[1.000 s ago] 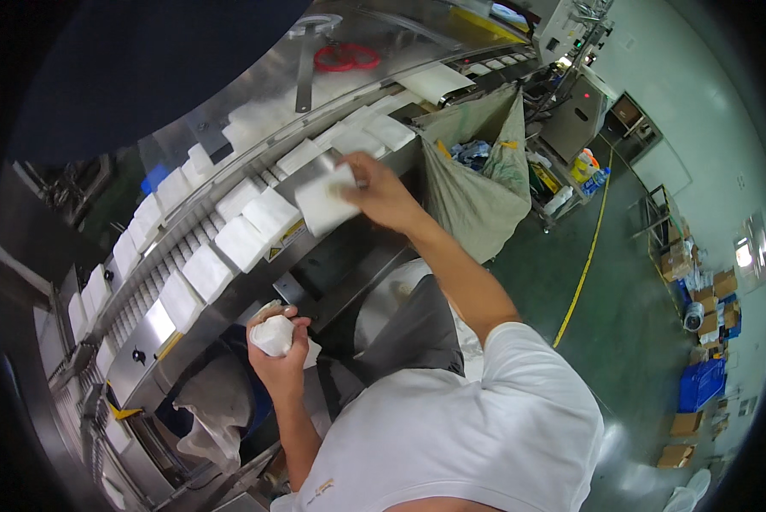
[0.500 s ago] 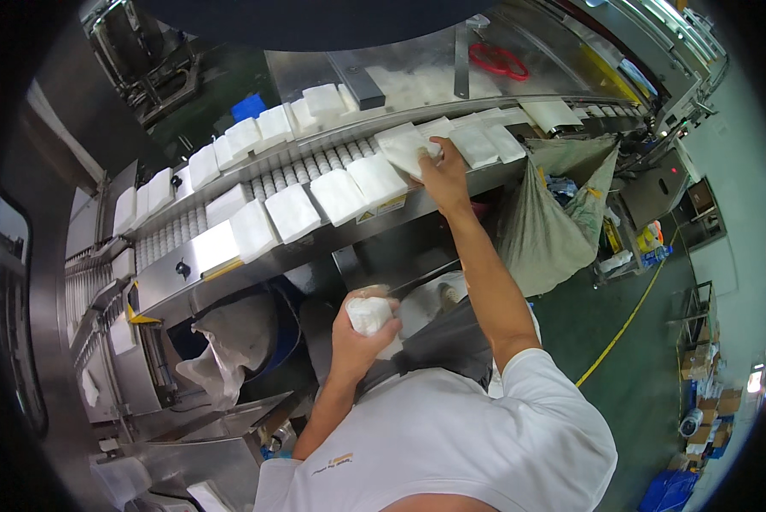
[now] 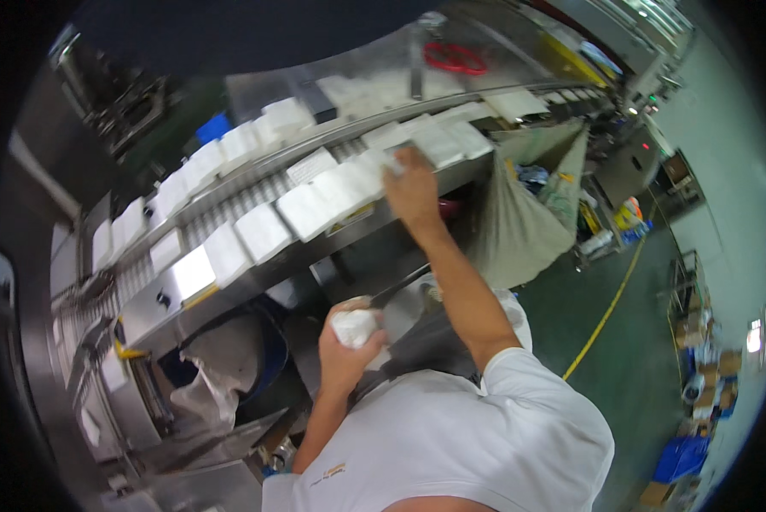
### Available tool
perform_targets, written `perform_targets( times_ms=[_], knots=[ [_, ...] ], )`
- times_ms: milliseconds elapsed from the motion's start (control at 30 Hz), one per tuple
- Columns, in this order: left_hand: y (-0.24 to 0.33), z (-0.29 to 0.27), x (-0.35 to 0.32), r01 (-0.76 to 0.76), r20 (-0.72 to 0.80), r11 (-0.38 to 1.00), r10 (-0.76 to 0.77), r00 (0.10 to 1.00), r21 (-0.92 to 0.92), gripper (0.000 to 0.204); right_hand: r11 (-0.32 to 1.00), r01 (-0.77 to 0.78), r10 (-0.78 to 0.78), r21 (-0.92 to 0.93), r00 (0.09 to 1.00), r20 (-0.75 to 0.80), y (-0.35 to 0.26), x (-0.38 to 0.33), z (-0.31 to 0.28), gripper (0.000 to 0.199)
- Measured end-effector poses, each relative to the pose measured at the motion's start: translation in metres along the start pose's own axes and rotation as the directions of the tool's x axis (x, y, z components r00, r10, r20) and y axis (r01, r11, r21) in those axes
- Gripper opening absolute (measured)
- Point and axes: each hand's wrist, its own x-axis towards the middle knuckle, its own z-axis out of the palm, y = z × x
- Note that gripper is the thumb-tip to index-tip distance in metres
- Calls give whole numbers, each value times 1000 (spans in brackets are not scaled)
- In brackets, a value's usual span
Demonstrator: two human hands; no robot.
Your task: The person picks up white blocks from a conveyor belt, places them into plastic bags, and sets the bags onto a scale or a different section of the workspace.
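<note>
Right hand [image 3: 414,192]: fingers bent at one white pad [image 3: 368,173]; blur hides any grip. Left of them, four further pads [image 3: 264,232] along the conveyor [image 3: 268,198]. Left hand [image 3: 342,352]: fingers curled round one white wad [image 3: 354,327]. Right of both, one sack [image 3: 519,222]. Versus half a second earlier, the fingered pad sits closer in line with the four.

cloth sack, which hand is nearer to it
Right. The right hand is close by, left of the sack; the left hand is lower in view and farther left.
</note>
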Motion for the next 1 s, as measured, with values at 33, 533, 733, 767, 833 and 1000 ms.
perform_targets(
  times_ms=[33,533,733,767,833,1000],
  knots=[
    [3,0,0,9,21,999,-8,1000,-37,56,985,57,-59,-163,998,-11,-2,-4,-7,37],
    [5,19,38,-459,7,823,485,874,335,64,855,-197,-249,479,655,714,-88,-105,-125,44],
    [23,11,31,-194,137,971,175,975,142,81,858,-196,-237,475,669,704,-83,-95,-133,33],
    [29,6,30,-142,185,990,137,973,17,84,851,-213,-224,480,679,699,-87,-91,-138,32],
    [32,-8,32,-107,262,994,113,959,-38,72,798,-286,-220,531,681,698,-80,-90,-139,32],
    [34,-15,36,-224,225,973,205,953,62,50,806,-159,-337,570,669,663,-88,-82,-154,37]
  ],
)
